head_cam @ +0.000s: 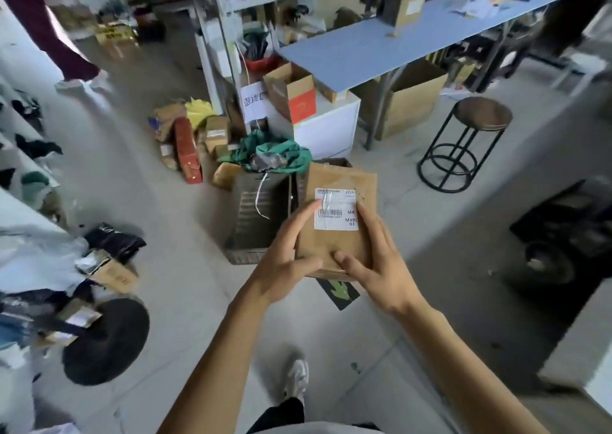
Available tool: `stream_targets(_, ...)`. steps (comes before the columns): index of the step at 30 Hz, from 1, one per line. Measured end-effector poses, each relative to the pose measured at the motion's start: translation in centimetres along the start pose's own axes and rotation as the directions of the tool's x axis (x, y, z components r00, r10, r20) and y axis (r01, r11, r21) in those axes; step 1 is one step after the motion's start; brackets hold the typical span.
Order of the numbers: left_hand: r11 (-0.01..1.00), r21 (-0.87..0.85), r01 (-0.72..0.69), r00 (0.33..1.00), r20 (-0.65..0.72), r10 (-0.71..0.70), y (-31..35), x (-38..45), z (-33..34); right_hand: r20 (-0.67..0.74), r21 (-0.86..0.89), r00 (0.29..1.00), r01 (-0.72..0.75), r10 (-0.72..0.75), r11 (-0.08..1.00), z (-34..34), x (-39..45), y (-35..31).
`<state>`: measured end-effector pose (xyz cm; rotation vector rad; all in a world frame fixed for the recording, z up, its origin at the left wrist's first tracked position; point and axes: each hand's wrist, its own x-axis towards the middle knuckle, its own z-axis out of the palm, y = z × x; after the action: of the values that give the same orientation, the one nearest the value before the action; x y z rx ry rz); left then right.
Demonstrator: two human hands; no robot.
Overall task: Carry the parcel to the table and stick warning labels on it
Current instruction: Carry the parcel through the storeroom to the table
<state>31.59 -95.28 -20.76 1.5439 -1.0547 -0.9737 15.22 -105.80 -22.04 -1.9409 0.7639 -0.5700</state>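
A flat brown cardboard parcel with a white barcode shipping label is held in front of me above the floor. My left hand grips its left edge, thumb on the near end. My right hand grips its right side, fingers on top beside the label. The blue-topped table stretches away at the upper right, well beyond the parcel. No warning labels can be made out.
A dark open bin with green cloth stands just ahead. Boxes and a white cabinet sit by the table's near end. A black stool stands right. A shelving rack, floor clutter and a person's legs lie left.
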Motion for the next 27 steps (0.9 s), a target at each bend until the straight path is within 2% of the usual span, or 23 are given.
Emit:
stream_targets(9,1.000,0.022,-0.006,0.954,0.300,-0.001,0.9,15.0,3.4,-0.257,0.037,0.945,-0.201,0.204,0.979,-7.0,6.1,4.0)
stream_targets(14,0.998,0.043,-0.052,0.911,0.410,0.030,1.5,23.6,8.5,-0.306,-0.010,0.920,-0.259,0.244,0.966,-13.2,9.6,8.3)
stream_targets(22,0.998,0.035,-0.048,0.878,0.478,0.025,3.9,36.7,17.4,-0.331,-0.057,0.903,-0.309,0.274,0.949,-24.9,15.9,15.3)
stream_targets(27,0.999,0.028,-0.044,0.885,0.465,0.026,5.1,43.5,20.9,-0.305,-0.042,0.916,-0.286,0.260,0.957,-30.8,20.3,18.8)
